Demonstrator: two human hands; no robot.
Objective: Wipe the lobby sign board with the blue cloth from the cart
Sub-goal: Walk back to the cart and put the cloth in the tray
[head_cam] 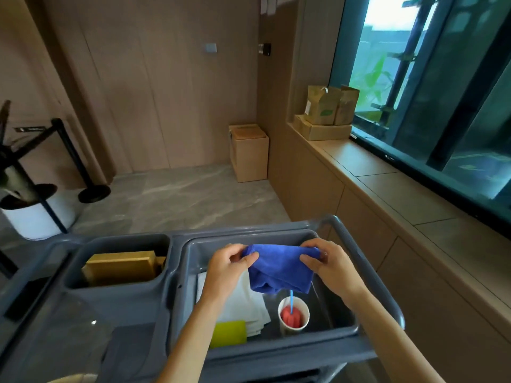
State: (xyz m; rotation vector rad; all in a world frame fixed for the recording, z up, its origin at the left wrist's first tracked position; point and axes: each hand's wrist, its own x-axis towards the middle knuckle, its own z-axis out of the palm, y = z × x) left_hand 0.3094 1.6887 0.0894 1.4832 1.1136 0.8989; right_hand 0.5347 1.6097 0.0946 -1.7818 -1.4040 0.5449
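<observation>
The blue cloth (279, 268) hangs folded above the right tray of the grey cart (343, 230). My left hand (228, 265) pinches its upper left corner between thumb and fingers. My right hand (325, 262) pinches the upper right corner. The cloth's lower edge dangles just above a white cup (293, 316) that holds a red brush on a blue stick. No sign board can be made out with certainty; a dark tilted stand (16, 172) at the left edge is blurred.
White folded cloths (246, 302) and a yellow-green sponge (228, 333) lie in the same tray. Brown boxes (121, 265) fill the cart's left bin. A black barrier post (83, 167) stands on the floor at left, a cardboard box (249, 153) by the wall, paper bags (329, 106) on the window ledge.
</observation>
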